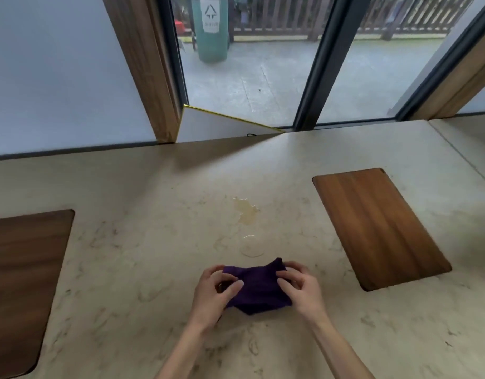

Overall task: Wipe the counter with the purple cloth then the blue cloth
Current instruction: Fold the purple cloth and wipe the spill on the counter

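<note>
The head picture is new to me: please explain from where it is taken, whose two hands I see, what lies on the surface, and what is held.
There is no machine here. A person wears a wide-angle camera on the head, looking forward and down, so you see their own arms from above. The left hand and the right hand both grip a purple cloth between them, just above the counter. Beyond the cloth lie a yellowish spill and a clear wet patch. A wooden board lies on the right, and a darker wooden board on the left. No blue cloth is in view. Behind is a window onto a yard.
</note>
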Tool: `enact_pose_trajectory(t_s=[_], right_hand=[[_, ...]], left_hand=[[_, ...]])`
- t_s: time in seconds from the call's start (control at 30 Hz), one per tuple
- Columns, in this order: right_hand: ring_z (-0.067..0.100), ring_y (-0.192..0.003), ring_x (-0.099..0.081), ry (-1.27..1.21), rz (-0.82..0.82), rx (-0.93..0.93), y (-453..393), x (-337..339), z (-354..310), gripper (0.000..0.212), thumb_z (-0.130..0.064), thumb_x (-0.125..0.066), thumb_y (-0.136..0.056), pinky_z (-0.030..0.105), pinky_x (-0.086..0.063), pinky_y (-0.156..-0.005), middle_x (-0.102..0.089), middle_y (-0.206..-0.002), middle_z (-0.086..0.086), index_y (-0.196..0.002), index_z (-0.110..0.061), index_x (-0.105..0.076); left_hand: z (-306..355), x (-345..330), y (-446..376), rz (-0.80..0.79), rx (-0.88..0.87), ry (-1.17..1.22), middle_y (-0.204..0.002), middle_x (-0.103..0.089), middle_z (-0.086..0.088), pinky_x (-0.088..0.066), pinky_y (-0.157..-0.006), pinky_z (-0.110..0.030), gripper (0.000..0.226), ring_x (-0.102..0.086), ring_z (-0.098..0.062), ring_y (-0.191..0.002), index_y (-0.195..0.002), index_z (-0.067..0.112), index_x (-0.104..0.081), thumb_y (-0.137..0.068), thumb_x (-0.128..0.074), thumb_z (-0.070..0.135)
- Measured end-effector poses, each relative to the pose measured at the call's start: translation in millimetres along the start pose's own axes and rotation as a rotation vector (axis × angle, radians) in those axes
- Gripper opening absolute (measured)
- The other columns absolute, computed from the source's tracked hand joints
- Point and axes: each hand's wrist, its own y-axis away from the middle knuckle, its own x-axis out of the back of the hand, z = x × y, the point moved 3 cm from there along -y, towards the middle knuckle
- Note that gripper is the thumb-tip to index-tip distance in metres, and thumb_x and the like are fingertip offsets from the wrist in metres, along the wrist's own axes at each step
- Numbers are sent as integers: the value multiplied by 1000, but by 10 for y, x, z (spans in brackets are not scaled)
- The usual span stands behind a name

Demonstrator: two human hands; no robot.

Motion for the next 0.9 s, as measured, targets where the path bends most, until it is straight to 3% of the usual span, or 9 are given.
enact_pose_trajectory(t_s=[0.07, 0.13, 0.3, 0.43, 0.53, 0.63, 0.8, 0.9], right_hand=[[13, -105, -67, -29, 6, -29, -141, 46, 50, 19, 0, -72, -87, 42, -60, -91, -56, -131, -3, -91, -17, -80], [11, -101, -69, -51, -6, -31, -256, 81, 60, 21, 1, -73, -85, 42, -60, -90, -58, -128, -4, -89, -18, -81], [1, -103, -66, -97, -13, 27, -538, 93, -41, 24, 6, -71, -84, 10, -53, -82, -62, -123, -6, -87, -15, -80], [-7, -106, -61, -33, 13, 88, -793, 33, -128, 24, 4, -70, -86, 2, -47, -84, -62, -121, -13, -90, -18, -79], [-8, -108, -58, 115, 27, 171, -935, -43, -150, 25, 0, -67, -89, 10, -49, -94, -59, -120, -20, -95, -22, -78], [-2, -108, -56, 353, 32, 236, -1016, -119, -107, 20, -8, -64, -92, 24, -51, -100, -53, -125, -16, -106, -16, -75], [9, -134, -36, 610, 60, 306, -920, -142, -80, 27, -29, -53, -99, 36, -41, -113, -37, -147, -11, -123, -22, -64], [14, -141, -31, 797, 56, 497, -747, -293, -233, 37, -40, -39, -104, 39, -31, -118, -35, -153, -9, -135, -27, -55]], left_hand=[[13, -44, -61, 81, 16, 48, -123, -55, 24, -44, -81, -2, 15, -57, 11, -109, -81, 33, -79, -90, -68, 39], [40, -79, -126, 168, 19, 77, -120, -59, 24, -47, -83, -6, 14, -61, 6, -108, -79, 32, -79, -89, -71, 28], [102, -169, -310, 315, -19, 108, -121, -62, 20, -49, -86, -9, 24, -62, 2, -107, -77, 27, -76, -83, -71, 4], [148, -164, -499, 403, -86, 58, -123, -60, 19, -45, -79, -2, 27, -60, 9, -100, -78, 27, -74, -83, -70, 1], [118, -135, -635, 409, -126, -101, -130, -56, 15, -46, -85, -8, 20, -60, 3, -100, -84, 24, -74, -86, -70, 5], [32, -144, -713, 361, -169, -288, -142, -49, 0, -46, -103, -26, 13, -52, -5, -119, -96, 16, -74, -89, -68, 7], [-89, -31, -702, 447, -332, -581, -142, -55, -2, -49, -99, -43, 17, -59, -21, -116, -106, 23, -73, -93, -62, 20], [-148, 79, -691, 487, -358, -728, -146, -53, -1, -43, -106, -48, 31, -54, -24, -129, -124, 27, -63, -98, -46, 30]])
